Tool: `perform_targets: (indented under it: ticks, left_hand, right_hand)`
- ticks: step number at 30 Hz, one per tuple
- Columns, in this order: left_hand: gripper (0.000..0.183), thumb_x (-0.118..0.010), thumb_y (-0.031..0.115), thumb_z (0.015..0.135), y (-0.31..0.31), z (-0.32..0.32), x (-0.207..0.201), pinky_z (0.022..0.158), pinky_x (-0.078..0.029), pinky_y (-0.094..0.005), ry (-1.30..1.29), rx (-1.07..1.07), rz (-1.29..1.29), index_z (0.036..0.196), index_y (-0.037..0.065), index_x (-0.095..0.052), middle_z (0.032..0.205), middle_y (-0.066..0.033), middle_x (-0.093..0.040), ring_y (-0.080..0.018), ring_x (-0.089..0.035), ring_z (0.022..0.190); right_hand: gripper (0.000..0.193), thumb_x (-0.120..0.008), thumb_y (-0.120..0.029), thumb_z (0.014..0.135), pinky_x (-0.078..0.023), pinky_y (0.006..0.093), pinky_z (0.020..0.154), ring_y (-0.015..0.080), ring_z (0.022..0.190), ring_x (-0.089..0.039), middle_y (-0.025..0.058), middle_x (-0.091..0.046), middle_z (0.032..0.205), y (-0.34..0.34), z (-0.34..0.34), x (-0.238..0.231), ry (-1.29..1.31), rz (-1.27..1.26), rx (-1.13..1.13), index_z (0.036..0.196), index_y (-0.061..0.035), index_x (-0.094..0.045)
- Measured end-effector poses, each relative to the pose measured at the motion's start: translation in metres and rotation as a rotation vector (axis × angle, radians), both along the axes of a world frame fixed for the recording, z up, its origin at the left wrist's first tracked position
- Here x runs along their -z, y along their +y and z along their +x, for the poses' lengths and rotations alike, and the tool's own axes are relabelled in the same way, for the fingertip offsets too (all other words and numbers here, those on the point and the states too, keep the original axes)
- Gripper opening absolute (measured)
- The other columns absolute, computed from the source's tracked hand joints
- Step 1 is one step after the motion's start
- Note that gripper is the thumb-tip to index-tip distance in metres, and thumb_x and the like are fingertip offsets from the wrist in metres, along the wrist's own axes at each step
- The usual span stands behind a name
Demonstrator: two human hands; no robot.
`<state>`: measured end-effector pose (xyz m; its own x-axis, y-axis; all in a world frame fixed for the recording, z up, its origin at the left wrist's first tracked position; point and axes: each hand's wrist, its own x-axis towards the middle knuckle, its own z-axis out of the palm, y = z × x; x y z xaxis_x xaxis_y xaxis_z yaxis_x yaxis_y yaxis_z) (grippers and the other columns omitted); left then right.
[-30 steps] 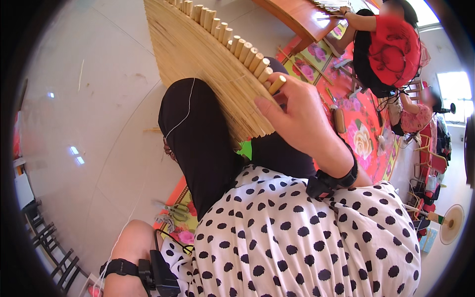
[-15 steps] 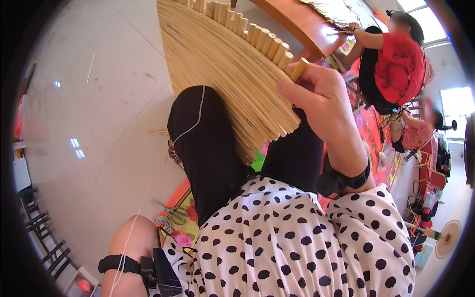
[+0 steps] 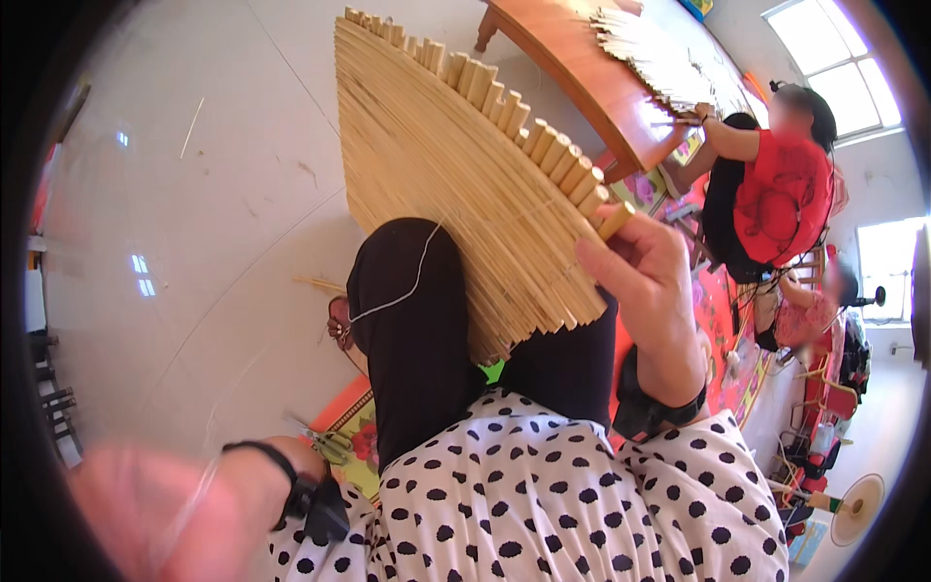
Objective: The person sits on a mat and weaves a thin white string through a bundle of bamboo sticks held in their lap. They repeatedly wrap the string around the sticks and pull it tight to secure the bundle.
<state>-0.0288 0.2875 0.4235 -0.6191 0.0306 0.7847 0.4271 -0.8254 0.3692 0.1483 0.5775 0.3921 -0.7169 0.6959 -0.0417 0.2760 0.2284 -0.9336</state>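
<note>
A fan-shaped mat of pale, straw-coloured reed sticks [image 3: 465, 184] lies slanting over my black-clad knees, its thicker cut ends along the upper right edge. My right hand [image 3: 645, 262] is closed on the mat's right corner, thumb on top, beside one protruding stick end. At the lower left my left hand [image 3: 165, 514] is raised and blurred by motion; its fingers cannot be made out. A white thread [image 3: 423, 257] loops over my left knee, and a faint length of thread crosses the left hand. Whether that hand grips the thread cannot be told.
An orange-brown wooden table [image 3: 572, 73] carries another row of pale sticks [image 3: 650, 63] at the upper right. A person in red [image 3: 781, 199] works at it. Scissors [image 3: 328, 441] lie beside my left thigh. A round fan [image 3: 858, 509] stands at the lower right.
My left hand has come up into view at the lower left, with the thread across it. The mat and my right hand sit slightly lower and farther right in the picture.
</note>
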Motion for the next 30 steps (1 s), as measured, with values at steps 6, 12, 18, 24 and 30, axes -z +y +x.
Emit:
perform_targets:
  ticks: [6, 12, 18, 24, 30]
  left_hand:
    - [0.005, -0.060, -0.001, 0.091, 0.109, 0.007, 0.049, 0.052, -0.045, -0.0267, -0.015, 0.232, -0.979, 0.092, 0.004, -0.060, 0.065, -0.0060, -0.058, -0.0137, -0.057, 0.056]
    - [0.011, -0.065, 0.011, 0.089, 0.150, 0.017, 0.074, 0.051, -0.048, -0.0367, 0.325, 0.160, -1.104, 0.086, 0.006, -0.055, 0.068, -0.0104, -0.060, -0.0303, -0.062, 0.059]
    - [0.010, -0.065, 0.009, 0.087, 0.161, 0.013, 0.078, 0.053, -0.048, -0.0383, 0.398, 0.032, -1.099, 0.085, 0.004, -0.056, 0.073, -0.0103, -0.058, -0.0309, -0.061, 0.062]
    - [0.010, -0.069, 0.002, 0.082, 0.165, 0.013, 0.074, 0.052, -0.046, -0.0356, 0.378, 0.016, -1.050, 0.092, 0.004, -0.066, 0.072, -0.0086, -0.056, -0.0271, -0.059, 0.059]
    - [0.012, -0.071, 0.001, 0.079, 0.161, 0.012, 0.071, 0.050, -0.046, -0.0344, 0.454, -0.050, -1.071, 0.090, 0.004, -0.070, 0.070, -0.0064, -0.055, -0.0244, -0.059, 0.058]
  right_hand:
    - [0.020, -0.070, -0.008, 0.083, -0.040, 0.0195, 0.056, 0.0018, 0.064, -0.052, -0.0011, -0.058, 0.076, 0.001, 0.009, 0.002, 0.000, 0.009, 0.029, 0.097, 0.0069, -0.066]
    - [0.018, -0.068, -0.003, 0.085, -0.047, 0.0213, 0.068, 0.0069, 0.077, -0.060, 0.0033, -0.059, 0.092, -0.007, 0.003, -0.009, 0.045, -0.090, 0.061, 0.098, 0.0088, -0.065]
    - [0.019, -0.068, -0.002, 0.083, -0.049, 0.0227, 0.073, 0.0091, 0.082, -0.061, 0.0044, -0.058, 0.098, -0.007, 0.005, -0.009, 0.045, -0.113, 0.045, 0.098, 0.0108, -0.064]
    - [0.021, -0.067, -0.001, 0.083, -0.048, 0.0234, 0.074, 0.0098, 0.085, -0.060, 0.0051, -0.058, 0.100, -0.008, 0.004, -0.010, 0.056, -0.126, 0.049, 0.099, 0.0122, -0.063]
    - [0.021, -0.067, 0.000, 0.082, -0.048, 0.0236, 0.074, 0.0099, 0.084, -0.060, 0.0057, -0.057, 0.100, -0.006, 0.006, -0.009, 0.058, -0.118, 0.031, 0.100, 0.0122, -0.063]
